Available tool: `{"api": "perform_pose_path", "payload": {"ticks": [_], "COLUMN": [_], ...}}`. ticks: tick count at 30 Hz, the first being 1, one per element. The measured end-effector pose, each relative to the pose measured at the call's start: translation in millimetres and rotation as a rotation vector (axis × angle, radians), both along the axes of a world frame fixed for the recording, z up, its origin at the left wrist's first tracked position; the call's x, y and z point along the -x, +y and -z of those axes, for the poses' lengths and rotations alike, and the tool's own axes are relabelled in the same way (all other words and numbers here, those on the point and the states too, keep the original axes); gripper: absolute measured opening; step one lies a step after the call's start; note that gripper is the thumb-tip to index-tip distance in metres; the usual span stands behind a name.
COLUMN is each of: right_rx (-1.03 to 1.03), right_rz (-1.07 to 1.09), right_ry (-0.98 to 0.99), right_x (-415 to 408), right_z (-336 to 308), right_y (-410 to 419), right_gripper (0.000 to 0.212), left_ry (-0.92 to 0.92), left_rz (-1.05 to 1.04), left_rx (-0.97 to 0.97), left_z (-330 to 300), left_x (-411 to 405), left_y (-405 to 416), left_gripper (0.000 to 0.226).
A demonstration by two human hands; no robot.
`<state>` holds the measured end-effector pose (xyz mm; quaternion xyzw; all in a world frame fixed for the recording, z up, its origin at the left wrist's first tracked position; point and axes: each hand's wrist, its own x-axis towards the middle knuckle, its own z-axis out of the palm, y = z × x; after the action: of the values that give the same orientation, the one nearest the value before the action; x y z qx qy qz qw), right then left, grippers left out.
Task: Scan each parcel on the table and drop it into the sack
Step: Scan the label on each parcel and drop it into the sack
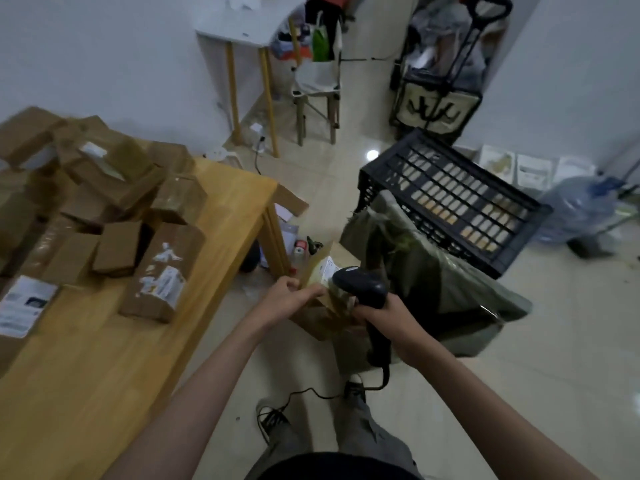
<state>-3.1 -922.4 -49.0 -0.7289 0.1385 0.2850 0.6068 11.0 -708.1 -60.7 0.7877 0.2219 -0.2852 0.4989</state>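
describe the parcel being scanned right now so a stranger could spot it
Start at the wooden table and look past its right edge, toward the green sack. The parcel is off the table, between the left hand and the black scanner.

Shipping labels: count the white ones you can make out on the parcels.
4 that show clearly: one on the parcel held in the left hand, one on the long parcel, one at the table's left edge, one in the pile. Others are likely hidden.
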Motion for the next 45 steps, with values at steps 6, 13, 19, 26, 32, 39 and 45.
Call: {"api": "perform_pose_path", "payload": {"ticks": [6,13,19,26,32,39,45], "right_rx": [0.03,0.135,0.255,0.281,0.276,0.218,0.255], "right_rz": [0.13,0.223,0.244,0.149,-0.006,-0.177,-0.314], "right_ry": [0.13,0.242,0.249,0.265,0.198,0.098,-0.029], "right_x": [-5.8,-26.0,-43.0,-66.4,-95.5,-123.1,-124.2], "right_z": [35.3,71.4,77.8,74.7,50.8,14.1,-24.2], "right_y": [-62.5,-121.8,-160.6,-164.4,-124.9,-39.7,49.8], "right_gripper": [0.024,0.025,0.022,0.023,0.022,0.016,0.013], "left_ry": [0.069,0.182,0.363,0.229,0.105,-0.038,-0.086], "left_rz": [0.09,0.192,0.359,0.478,0.46,0.346,0.19], "left_rx": [-0.037,-0.08,0.175,0.008,-0.098,-0.266,-0.348], "left_z": [39.2,81.7,94.8,94.3,64.2,11.4,-27.5], "left_x": [-27.7,-65.6,-77.3,-91.8,-99.3,-81.2,-41.3], "left_y": [-73.0,-145.8,-200.0,-187.8,-129.8,-23.8,83.8], "left_gripper": [0.057,0.065,0.06,0.059,0.051,0.048,0.048]}}
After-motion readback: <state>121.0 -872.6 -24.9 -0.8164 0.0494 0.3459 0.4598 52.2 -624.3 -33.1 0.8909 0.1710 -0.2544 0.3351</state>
